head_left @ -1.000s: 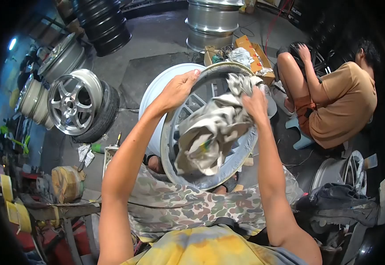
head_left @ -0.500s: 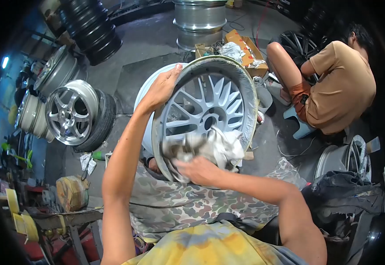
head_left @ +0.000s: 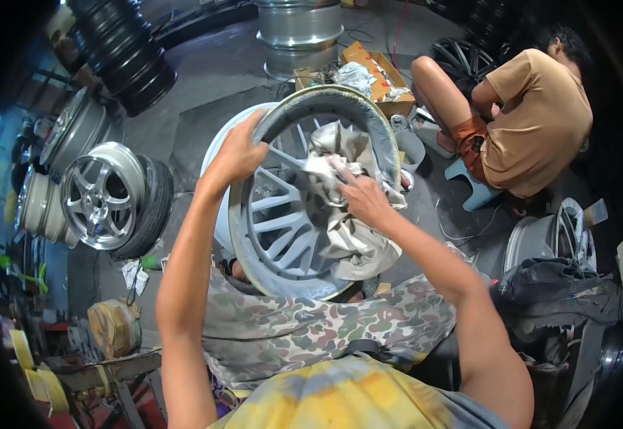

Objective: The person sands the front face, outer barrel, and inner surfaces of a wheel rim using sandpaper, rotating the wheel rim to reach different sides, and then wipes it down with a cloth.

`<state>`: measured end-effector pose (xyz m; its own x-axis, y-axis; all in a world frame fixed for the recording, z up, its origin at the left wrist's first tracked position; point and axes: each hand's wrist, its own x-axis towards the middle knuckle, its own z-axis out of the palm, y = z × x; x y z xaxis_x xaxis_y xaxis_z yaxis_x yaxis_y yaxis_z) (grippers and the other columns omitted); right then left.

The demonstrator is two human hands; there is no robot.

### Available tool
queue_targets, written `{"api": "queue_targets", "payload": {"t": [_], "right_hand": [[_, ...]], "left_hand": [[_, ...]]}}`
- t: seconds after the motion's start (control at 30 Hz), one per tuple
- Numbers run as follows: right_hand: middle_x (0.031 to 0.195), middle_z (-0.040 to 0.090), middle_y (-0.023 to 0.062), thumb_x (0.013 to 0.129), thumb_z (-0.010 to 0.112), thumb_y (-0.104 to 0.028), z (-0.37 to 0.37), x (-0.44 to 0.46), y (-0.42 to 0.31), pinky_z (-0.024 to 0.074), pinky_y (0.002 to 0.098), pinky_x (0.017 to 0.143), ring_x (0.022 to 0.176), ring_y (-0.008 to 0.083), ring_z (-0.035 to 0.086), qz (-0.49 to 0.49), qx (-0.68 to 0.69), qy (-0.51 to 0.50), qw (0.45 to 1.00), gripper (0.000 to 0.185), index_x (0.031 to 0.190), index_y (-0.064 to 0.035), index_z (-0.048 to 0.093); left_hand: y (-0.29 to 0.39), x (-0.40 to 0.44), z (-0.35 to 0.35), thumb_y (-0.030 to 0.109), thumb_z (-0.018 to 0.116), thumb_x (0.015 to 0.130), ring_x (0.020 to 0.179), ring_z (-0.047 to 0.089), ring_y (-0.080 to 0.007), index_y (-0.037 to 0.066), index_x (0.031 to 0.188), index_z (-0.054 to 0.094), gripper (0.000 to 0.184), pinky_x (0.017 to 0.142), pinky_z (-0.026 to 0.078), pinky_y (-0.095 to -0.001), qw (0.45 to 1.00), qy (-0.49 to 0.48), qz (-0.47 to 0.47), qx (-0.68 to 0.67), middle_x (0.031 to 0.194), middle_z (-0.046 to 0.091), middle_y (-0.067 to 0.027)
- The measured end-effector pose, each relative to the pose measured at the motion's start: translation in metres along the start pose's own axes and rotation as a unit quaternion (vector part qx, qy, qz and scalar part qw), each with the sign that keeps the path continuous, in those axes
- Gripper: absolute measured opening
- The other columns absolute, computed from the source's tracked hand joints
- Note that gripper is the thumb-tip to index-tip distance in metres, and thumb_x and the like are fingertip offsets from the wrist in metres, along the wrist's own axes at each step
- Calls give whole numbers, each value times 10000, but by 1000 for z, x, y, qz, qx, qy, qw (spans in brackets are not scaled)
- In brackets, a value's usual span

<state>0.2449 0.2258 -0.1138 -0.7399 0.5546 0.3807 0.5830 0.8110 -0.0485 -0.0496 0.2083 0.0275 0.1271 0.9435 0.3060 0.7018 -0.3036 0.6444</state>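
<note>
A grey multi-spoke wheel rim (head_left: pixel 283 223) stands tilted in front of me, its inner side facing me. My left hand (head_left: pixel 238 151) is closed over the upper left edge of the rim. In my right hand (head_left: pixel 365 198) is a crumpled off-white cloth (head_left: pixel 360 247), pressed against the spokes right of the middle. The cloth hides the hub and several spokes. Behind the rim on the left shows a second pale, round wheel part (head_left: pixel 215 168); most of it is hidden.
On the right a person (head_left: pixel 540 129) sits on a blue stool (head_left: pixel 469 184) beside a black wheel (head_left: pixel 461 58). A silver rim (head_left: pixel 104 196) and a tyre (head_left: pixel 156 207) stand at left. Behind are a cardboard box (head_left: pixel 397 106) and stacked silver rims (head_left: pixel 299 43).
My right hand has moved the cloth up from the rim's lower edge to the spokes near the hub. The rim has turned slightly, with my left hand still on its edge.
</note>
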Motion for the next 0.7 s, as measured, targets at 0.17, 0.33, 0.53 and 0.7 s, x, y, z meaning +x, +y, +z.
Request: {"api": "queue_targets", "payload": {"t": [0.17,0.33,0.53,0.7], "right_hand": [[1429,455,361,810,619,-41,59,-91,-73,602,484,690,868,421,721,279,24,-176,944,328,1133,-12,570],[963,601,233,741,730,-126,1,-49,-145,535,504,700,808,407,664,100,260,-60,959,220,902,-28,616],[1217,566,272,741,607,-31,-3,68,-40,570,419,599,623,303,662,-1,48,142,989,63,796,-60,603],[1241,553,231,796,604,-56,36,-12,24,565,425,635,706,322,690,144,-31,32,989,125,907,-87,654]], "left_hand": [[-5,-2,-1,39,560,802,1097,646,-408,36,1386,533,584,983,470,-427,999,1,-34,-9,1153,665,-285],[3,-3,2,112,568,850,1041,666,-353,22,1381,537,540,932,493,-424,998,7,-26,-61,1151,678,-259],[1,-6,8,125,567,865,1071,655,-346,3,1371,549,521,968,478,-403,997,5,19,-80,1182,675,-257],[-6,-5,2,143,585,905,1052,646,-271,9,1363,570,477,958,475,-360,997,13,-36,-72,1152,688,-204]]}}
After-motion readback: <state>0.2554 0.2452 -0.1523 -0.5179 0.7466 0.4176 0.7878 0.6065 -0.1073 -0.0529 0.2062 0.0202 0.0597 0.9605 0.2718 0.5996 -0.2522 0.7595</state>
